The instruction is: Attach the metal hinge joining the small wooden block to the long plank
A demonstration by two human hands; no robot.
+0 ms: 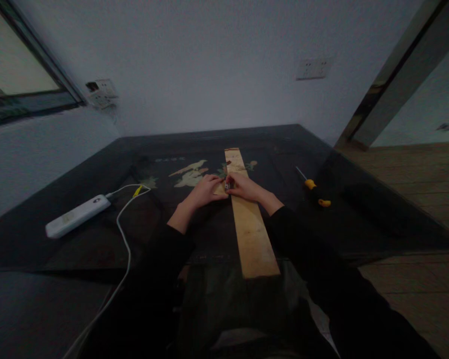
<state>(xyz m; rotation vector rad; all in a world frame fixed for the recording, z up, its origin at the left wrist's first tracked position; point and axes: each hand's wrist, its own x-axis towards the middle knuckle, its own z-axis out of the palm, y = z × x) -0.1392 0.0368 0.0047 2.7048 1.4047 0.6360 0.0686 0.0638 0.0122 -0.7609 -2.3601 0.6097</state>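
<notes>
Dim light is falling across a dark glossy table (97,239) with a pale bird inlay, pushed against a white wall. Running from mid-frame toward the lower centre, a long pale wooden plank (252,234) is lying flat on it. Both hands are meeting at the plank's left edge, just above the middle of the picture: the left hand (205,191) is resting beside it with fingers curled down, and the right hand (245,188) is pinching a small metallic piece (227,186), possibly a bracket or hinge, though the view is too dark to be sure. The work in hand looks like positioning that piece; the next move would call for keeping it steady. A yellow-and-black screwdriver (314,188) is lying well apart at right, a white power strip (77,216) with its cable at left.
</notes>
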